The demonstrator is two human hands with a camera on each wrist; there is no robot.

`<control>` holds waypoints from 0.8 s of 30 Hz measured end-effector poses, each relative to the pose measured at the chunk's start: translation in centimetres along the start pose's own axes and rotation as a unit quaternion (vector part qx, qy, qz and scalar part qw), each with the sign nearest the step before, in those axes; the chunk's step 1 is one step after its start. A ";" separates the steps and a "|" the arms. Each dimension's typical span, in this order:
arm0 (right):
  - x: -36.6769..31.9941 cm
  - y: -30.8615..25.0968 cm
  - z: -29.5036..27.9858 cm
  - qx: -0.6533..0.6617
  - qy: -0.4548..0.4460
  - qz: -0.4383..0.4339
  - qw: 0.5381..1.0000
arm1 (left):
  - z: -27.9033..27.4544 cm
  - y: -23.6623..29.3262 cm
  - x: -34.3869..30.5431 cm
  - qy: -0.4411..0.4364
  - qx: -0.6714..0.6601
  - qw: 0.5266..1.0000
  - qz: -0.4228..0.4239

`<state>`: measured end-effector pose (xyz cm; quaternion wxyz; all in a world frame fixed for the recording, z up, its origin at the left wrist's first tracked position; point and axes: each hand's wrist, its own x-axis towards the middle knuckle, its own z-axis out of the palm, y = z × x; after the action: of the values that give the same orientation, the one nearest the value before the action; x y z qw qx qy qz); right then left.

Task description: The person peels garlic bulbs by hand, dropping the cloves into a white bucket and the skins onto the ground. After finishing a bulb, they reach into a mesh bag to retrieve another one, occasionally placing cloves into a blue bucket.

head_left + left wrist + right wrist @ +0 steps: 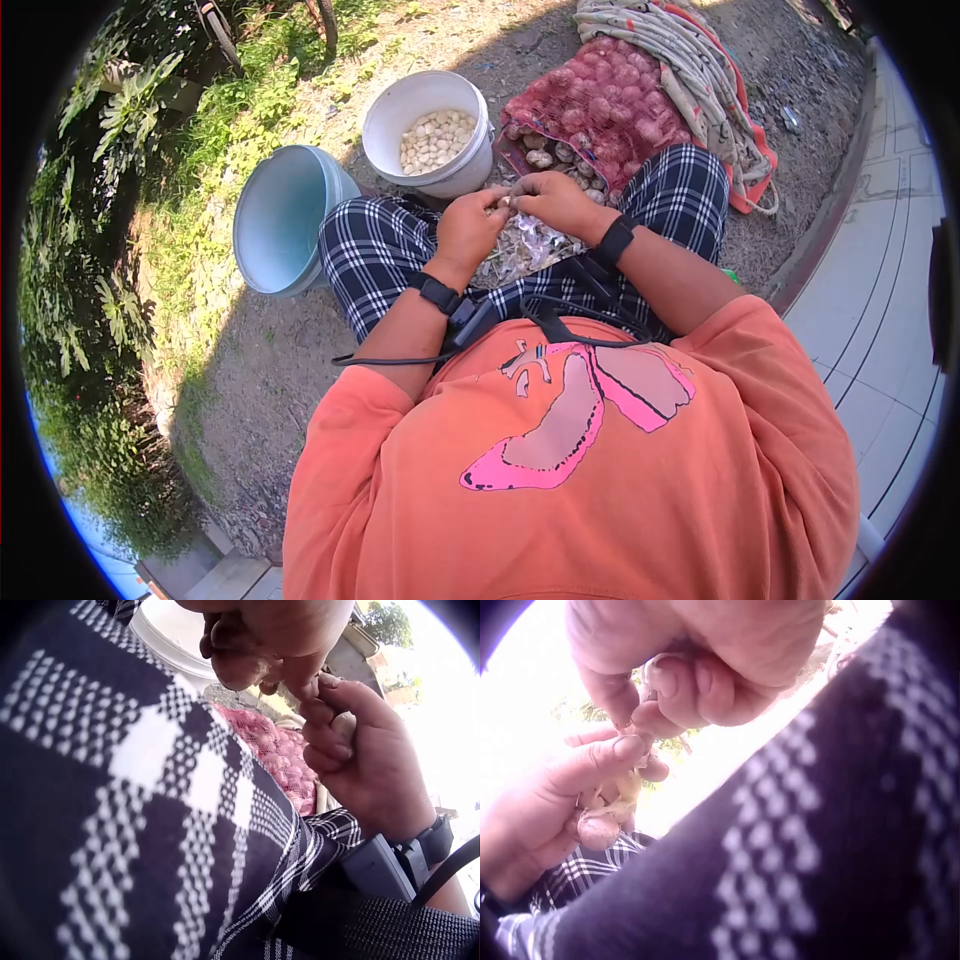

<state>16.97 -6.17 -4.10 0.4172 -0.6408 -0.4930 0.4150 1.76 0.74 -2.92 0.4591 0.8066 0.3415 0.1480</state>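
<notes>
In the head view my left hand (pixel 470 232) and right hand (pixel 562 205) meet, fingertips touching, above a pile of papery garlic peels (pixel 530 245) between the knees. The left hand's curled fingers hold garlic with loose pale skin (pixel 609 796), seen in the right wrist view. Against it, the right hand (pixel 697 652) works with thumb and fingertips. A pale garlic clove (pixel 345 724) shows within the right hand's curled fingers in the left wrist view. The left hand (pixel 277 634) fills the top of that view, partly hiding the contact.
A white bucket (pixel 480 165) holding peeled cloves (pixel 437 140) stands ahead of the knees. Left of it is a tilted pale blue bucket (pixel 295 215). A red mesh sack (pixel 610 100) of garlic bulbs lies open at front right, beside a bunched cloth (pixel 700 70).
</notes>
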 end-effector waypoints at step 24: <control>0.2 0.6 -0.6 0.034 0.045 0.083 0.995 | -0.4 1.2 0.6 0.002 -0.388 0.905 -0.173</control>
<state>17.77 -6.20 -4.53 0.4248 -0.6830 -0.4047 0.4351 2.50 0.96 -1.72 0.7533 0.4926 0.3927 0.1888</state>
